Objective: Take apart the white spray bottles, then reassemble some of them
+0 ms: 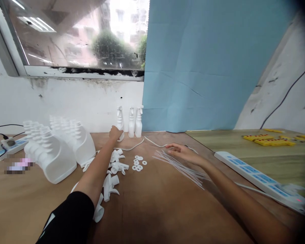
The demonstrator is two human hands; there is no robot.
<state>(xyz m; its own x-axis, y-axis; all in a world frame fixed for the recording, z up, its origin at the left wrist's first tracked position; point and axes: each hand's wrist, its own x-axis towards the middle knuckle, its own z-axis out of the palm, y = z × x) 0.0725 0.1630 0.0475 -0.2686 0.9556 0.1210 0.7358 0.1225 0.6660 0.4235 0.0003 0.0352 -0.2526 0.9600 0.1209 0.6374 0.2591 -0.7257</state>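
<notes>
Far out at the back of the table, my left hand (115, 132) is closed around the lower part of a white spray bottle (120, 117), which stands upright with its trigger head on. Two more assembled white bottles (138, 123) stand just right of it. My right hand (183, 152) hovers with loosely bent, parted fingers above the upper end of a bundle of thin white tubes (180, 167), holding nothing. Between my arms lie several white washers (137, 163). Loose white trigger sprayer heads (110, 186) are scattered along my left forearm, which partly hides them.
Rows of headless white bottles (58, 159) stand at the left. A white power strip (259, 179) lies at the right, another (17, 145) at the far left. Yellow parts (271, 140) rest on the wooden surface at the back right. A white cable (132, 148) crosses behind the washers.
</notes>
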